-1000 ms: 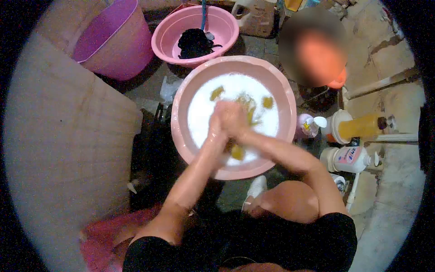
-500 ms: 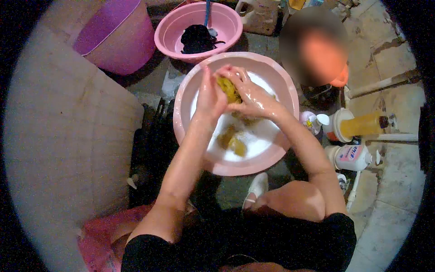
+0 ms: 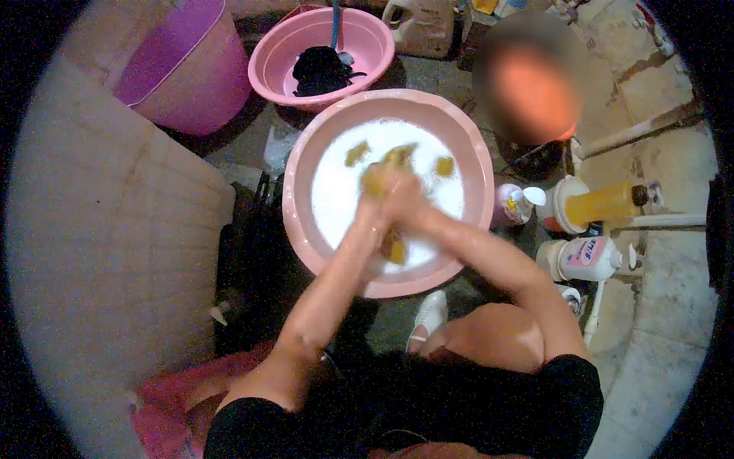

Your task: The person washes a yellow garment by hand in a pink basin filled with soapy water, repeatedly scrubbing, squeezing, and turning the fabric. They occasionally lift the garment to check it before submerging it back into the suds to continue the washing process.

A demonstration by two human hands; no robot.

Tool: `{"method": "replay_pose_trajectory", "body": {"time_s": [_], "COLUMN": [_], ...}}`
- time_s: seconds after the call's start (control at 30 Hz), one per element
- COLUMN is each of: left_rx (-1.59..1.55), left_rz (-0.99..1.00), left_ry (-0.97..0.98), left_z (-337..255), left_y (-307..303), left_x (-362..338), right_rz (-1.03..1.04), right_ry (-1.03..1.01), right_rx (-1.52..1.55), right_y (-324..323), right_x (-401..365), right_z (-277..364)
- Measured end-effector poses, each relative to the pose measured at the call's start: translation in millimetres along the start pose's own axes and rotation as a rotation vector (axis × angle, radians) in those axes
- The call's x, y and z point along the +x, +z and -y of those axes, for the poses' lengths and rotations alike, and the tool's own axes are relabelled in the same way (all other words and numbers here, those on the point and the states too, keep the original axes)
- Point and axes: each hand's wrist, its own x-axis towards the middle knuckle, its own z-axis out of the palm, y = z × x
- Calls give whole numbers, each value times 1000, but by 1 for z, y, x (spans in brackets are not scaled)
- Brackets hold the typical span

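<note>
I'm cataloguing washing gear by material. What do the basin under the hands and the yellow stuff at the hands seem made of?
Basin: probably plastic, pale pink with a slight sheen; the wavy, one-coloured rim looks moulded.
Yellow stuff: possibly soft fabric, judging by its uneven outline, but motion blur hides weave and finish.

Grey floor [image 3: 428, 74], dim in places, and it's carrying plenty: pale-pink basin [image 3: 300, 195] front and centre, brighter pink basin [image 3: 373, 52] just behind, purple tub [image 3: 195, 96] off left, handled jug [image 3: 426, 29] at the back!

Obstacle right of basin [image 3: 297, 191]: pump bottle [image 3: 508, 203]
</note>
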Motion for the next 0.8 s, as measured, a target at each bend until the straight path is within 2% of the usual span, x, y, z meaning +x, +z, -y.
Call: {"method": "replay_pose_trajectory", "body": {"time_s": [0.03, 0.07, 0.1, 0.17, 0.2, 0.23, 0.27, 0.33, 0.37, 0.43, 0.5, 0.57, 0.6, 0.63, 0.67, 0.7, 0.73, 0.77, 0.8], "left_rx": [-754, -701, -650, -650, -650, -933, -1137, -1150, -981, -625, -531, -700, -584, -468, -381, -206, -16, -541, -178], "left_rz": [-21, -40, -61, -22, 1, 374, 779, 813, 505, -87, -50, -108, 99, 289, 447, 192, -67, -133, -88], "left_ry": [-316, -332, -354, -338, -327, -264, -264, -257, -240, -189, -267, -387, -259, -98, 74, 138, 151, -171, -10], "left_z": [20, 30, 37, 6, -7, 17, 41, 48, 41, 28, 20, 2, 23, 44, 64, 38, 12, -4, -7], "left_y": [10, 12, 15, 16, 9, -15, -39, -38, -13, 24, 24, 14, -5, -24, -42, -19, 4, 18, 23], "left_x": [6, 9, 8, -3, -6, 15, 37, 19, 8, -4, -17, -15, -3, 10, 22, 8, -6, -9, -7], "right_rz": [8, -43, 12, -298, -314, -325, -87, -23, 54, 16, -6, -197, -193, -137, -104, -65, 37, 143, 113], "right_ry": [373, 747, 709, 732, 539, 355, 195, 267, 314, 963, 895, 608, 610, 360, 234, 110, 462, 824, 868], "right_rx": [150, 296, 36, 198, 226, 255, 222, 346, 151, 331, 244, 60, 59, 162, 214, 273, 316, 350, 426], "right_y": [4, 8, 3, 2, 16, 24, 15, 12, 28, 23, 13, 39, 33, 10, 6, 1, 5, 5, -2], "right_x": [8, 17, 15, 6, -6, -19, -23, -21, -14, 11, 1, -26, -28, -19, -19, -19, -9, -3, -2], "right_z": [-35, -71, -61, -6, 20, 38, 46, 36, -19, -91, -59, -32, 0, 46, 45, 45, -11, -56, -84]}}
